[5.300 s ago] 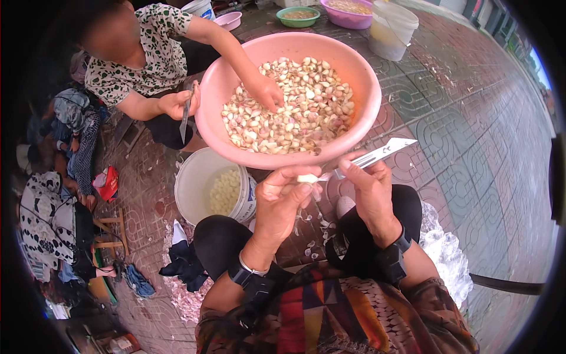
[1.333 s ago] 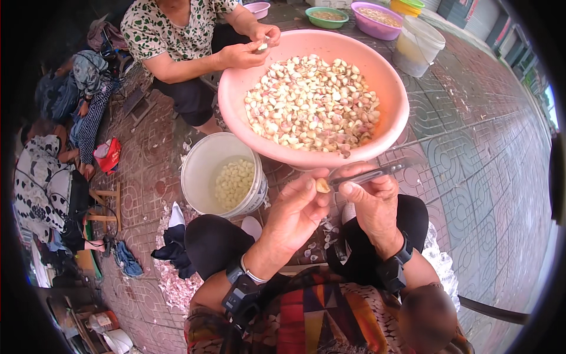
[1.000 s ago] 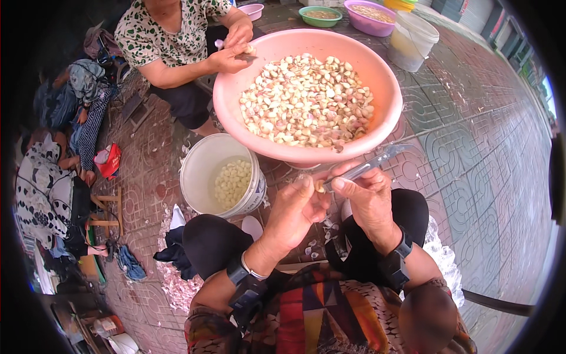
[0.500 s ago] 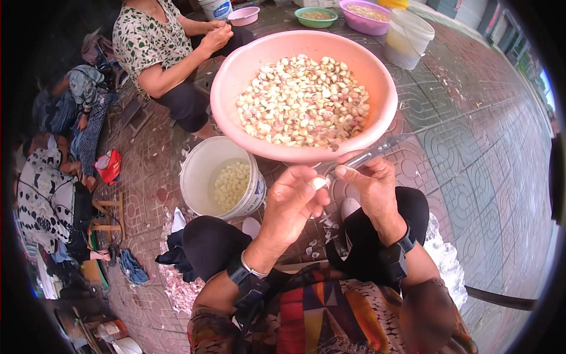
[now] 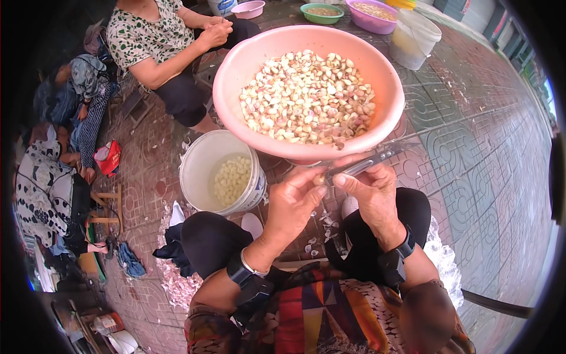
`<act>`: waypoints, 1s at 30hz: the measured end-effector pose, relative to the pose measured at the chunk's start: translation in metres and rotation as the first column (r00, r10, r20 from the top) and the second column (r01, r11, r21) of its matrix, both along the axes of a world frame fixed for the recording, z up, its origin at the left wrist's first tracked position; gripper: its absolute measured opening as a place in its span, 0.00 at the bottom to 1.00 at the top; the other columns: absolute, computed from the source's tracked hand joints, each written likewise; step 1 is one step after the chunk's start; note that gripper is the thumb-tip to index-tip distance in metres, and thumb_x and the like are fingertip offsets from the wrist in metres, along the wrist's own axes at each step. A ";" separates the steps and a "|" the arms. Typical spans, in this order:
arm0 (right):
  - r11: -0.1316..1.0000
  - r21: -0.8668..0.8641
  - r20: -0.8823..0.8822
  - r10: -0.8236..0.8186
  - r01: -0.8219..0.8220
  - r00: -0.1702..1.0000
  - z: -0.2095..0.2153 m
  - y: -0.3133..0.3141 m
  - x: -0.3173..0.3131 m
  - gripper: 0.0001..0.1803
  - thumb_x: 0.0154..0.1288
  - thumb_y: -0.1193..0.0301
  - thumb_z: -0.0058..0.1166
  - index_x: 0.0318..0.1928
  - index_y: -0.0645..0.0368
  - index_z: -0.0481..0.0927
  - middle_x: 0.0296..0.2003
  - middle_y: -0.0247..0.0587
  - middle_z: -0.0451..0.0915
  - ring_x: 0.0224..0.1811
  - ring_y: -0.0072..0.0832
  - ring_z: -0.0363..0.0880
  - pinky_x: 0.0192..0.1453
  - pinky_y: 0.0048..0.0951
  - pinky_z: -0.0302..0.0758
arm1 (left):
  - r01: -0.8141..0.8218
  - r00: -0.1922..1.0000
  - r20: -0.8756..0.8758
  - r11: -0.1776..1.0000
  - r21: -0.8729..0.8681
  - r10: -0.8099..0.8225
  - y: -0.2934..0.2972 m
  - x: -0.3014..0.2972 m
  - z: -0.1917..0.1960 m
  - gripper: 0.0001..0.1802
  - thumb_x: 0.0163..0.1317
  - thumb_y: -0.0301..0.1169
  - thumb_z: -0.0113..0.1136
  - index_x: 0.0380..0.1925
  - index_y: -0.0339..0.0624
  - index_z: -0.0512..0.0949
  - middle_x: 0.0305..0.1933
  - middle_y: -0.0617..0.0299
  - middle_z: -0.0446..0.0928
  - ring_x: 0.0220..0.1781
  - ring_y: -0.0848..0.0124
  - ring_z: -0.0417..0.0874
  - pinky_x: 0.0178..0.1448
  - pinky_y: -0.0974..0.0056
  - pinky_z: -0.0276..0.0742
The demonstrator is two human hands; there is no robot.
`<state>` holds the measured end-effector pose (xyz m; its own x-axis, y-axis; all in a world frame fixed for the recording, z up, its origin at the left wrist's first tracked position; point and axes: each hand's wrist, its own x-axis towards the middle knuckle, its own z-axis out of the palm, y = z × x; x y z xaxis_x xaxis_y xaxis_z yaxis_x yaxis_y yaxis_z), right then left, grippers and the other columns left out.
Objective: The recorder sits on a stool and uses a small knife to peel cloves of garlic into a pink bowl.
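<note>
On the patterned brick pavement (image 5: 471,153), beside the pink basin (image 5: 236,76), the left hand (image 5: 292,203) still pinches a garlic clove (image 5: 319,179), the right hand (image 5: 371,192) grips the knife (image 5: 368,160), while the seated person's hands have withdrawn from the basin.

Left hand (image 5: 293,203) pinches garlic clove (image 5: 319,179) w/ right hand (image 5: 371,192) working small knife (image 5: 368,161) on it, below pink basin (image 5: 236,76) of cloves; white bucket (image 5: 197,171) beside.

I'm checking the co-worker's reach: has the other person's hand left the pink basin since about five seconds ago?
Yes. The other person's hands have drawn back from inside the pink basin and are now together at their own lap, beyond its far-left rim.
</note>
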<state>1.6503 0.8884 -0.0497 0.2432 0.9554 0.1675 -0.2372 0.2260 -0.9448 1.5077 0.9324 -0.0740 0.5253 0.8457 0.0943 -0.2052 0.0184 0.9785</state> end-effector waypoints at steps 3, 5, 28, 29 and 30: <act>1.000 0.010 -0.009 0.009 -0.009 1.000 -0.001 0.000 -0.002 0.11 0.52 0.79 0.58 0.39 0.66 0.76 0.33 0.37 0.79 0.34 0.18 0.76 0.40 0.18 0.74 | -0.029 0.990 -0.122 0.955 0.294 0.068 0.004 -0.002 -0.007 0.16 0.55 0.18 0.53 0.46 0.32 0.71 0.36 0.66 0.66 0.34 0.81 0.69 0.33 0.76 0.69; 1.000 0.016 -0.010 0.008 -0.008 1.000 -0.003 -0.001 -0.002 0.11 0.53 0.79 0.57 0.39 0.66 0.76 0.33 0.37 0.79 0.33 0.18 0.76 0.39 0.18 0.74 | -0.041 0.983 -0.155 0.946 0.322 0.096 0.000 0.000 -0.002 0.16 0.55 0.18 0.53 0.46 0.31 0.71 0.36 0.65 0.66 0.34 0.81 0.69 0.34 0.76 0.70; 0.998 0.057 0.004 -0.018 0.018 1.000 0.002 -0.010 -0.012 0.12 0.53 0.79 0.57 0.39 0.67 0.75 0.37 0.38 0.76 0.35 0.19 0.74 0.39 0.19 0.73 | -0.088 0.995 -0.032 0.992 0.088 0.091 -0.003 -0.007 0.001 0.14 0.54 0.18 0.55 0.42 0.32 0.70 0.34 0.63 0.73 0.29 0.81 0.73 0.33 0.76 0.71; 0.998 0.055 0.004 -0.017 0.017 1.000 0.002 -0.010 -0.012 0.12 0.53 0.79 0.57 0.39 0.67 0.75 0.37 0.38 0.76 0.35 0.19 0.74 0.39 0.19 0.73 | -0.094 0.993 -0.054 0.986 0.136 0.102 -0.002 -0.007 0.000 0.14 0.54 0.17 0.55 0.42 0.32 0.71 0.34 0.63 0.73 0.29 0.81 0.73 0.32 0.77 0.71; 0.999 0.050 0.014 -0.008 0.008 1.000 0.002 -0.009 -0.011 0.11 0.53 0.79 0.57 0.39 0.67 0.75 0.36 0.38 0.76 0.35 0.19 0.74 0.38 0.19 0.73 | -0.099 0.991 -0.076 0.978 0.183 0.114 -0.001 -0.008 -0.001 0.14 0.53 0.17 0.56 0.42 0.32 0.71 0.33 0.63 0.72 0.28 0.81 0.73 0.31 0.77 0.71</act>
